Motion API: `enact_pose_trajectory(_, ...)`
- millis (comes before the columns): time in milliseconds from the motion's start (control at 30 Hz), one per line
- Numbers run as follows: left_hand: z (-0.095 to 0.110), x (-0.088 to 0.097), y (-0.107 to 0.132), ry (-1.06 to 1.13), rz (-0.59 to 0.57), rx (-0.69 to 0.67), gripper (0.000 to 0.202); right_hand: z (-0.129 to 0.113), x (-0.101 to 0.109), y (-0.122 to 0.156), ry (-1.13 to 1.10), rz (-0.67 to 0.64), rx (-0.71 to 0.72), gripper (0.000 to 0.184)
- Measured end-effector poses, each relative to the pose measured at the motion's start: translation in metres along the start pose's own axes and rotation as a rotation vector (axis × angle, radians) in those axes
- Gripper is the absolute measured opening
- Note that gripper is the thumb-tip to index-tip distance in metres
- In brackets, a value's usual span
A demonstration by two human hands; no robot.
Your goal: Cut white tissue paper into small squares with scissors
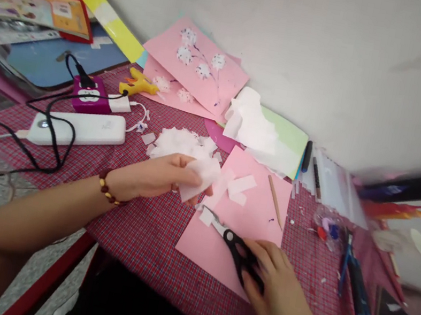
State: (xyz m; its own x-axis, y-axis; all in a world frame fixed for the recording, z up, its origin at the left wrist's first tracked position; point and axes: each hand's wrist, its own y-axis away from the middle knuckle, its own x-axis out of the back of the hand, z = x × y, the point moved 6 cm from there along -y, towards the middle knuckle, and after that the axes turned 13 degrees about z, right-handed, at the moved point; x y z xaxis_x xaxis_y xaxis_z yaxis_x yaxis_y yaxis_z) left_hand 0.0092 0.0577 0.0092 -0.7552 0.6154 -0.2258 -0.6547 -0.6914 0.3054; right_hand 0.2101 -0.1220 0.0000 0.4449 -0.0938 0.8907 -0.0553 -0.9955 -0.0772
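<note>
My left hand [169, 174] pinches a small white piece of paper [199, 177] between thumb and fingers. Behind it lies a heap of cut white paper pieces [180, 142]. My right hand [274, 277] grips the black handles of a pair of scissors [234, 240]. The scissors' blades lie low over a pink sheet [215, 245], pointing toward my left hand, close to a small white scrap [207, 216]. More white paper strips [242, 185] and a thin brown stick [275, 202] rest on that sheet.
Pink sheets with white flowers [212, 79] lie at the back by a yellow glue gun [139, 84]. Crumpled white paper [252, 124] sits nearby. At left are a white power strip [80, 129], a purple plug adapter [90, 95] and black cables. Pens [316, 177] lie at right.
</note>
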Motion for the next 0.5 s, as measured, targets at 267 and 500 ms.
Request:
enact_pose_trajectory(267, -0.026, -0.032, -0.001, -0.540, -0.298, -0.200, 0.008, 0.008, -0.010, 0.002, 0.117, 0.036, 0.021, 0.043)
enact_pose_trajectory(500, -0.022, -0.010, -0.010, -0.331, -0.104, -0.026, 0.019, 0.018, -0.003, 0.000, 0.072, 0.013, 0.006, 0.040)
